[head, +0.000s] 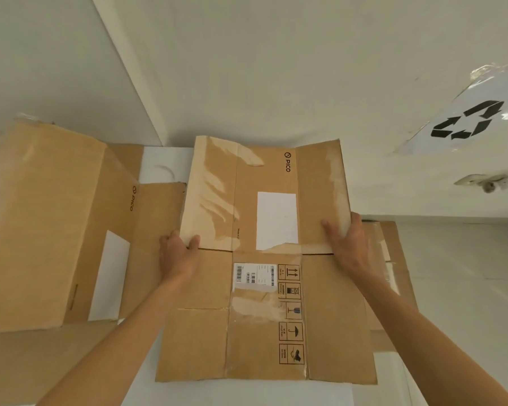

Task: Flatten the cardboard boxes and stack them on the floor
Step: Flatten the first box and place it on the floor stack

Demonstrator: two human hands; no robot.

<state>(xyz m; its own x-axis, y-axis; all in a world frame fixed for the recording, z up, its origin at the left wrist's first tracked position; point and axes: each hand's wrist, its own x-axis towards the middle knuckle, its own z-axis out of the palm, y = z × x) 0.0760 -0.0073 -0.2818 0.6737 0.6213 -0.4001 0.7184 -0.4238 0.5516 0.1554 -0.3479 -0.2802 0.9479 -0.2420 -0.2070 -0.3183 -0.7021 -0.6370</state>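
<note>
Holding a flattened PICO box out in front of me right now, both hands clamped on its side edges just about level with the crease line that runs across it. Everything below is relative to that crease.

My left hand is sitting right at the crease's left end, thumb curled over the front face and the other fingers wrapped round the back, so it's pinching the edge of the upper panel. My right hand is at the crease's right end and reaching a bit higher up the panel, thumb lying on the front, fingers hooked behind the edge. Both are gripping the box, neither one is spread flat.

The box's long axis is running away from me, straight across the crease. The upper panel with the white label is tilting up beyond the crease, and the lower half with the barcode sticker is hanging toward me. So the hinge is lying dead between my two hands, about equally near to both.

Left of the crease there's another PICO box that looks not yet fully collapsed. Right of it, behind my right hand, flat cardboard is already lying low, though I can't tell for sure it's on the floor. I'm guessing that's the stack, so this one probably needs lowering to the right, panel folded flat first.
</note>
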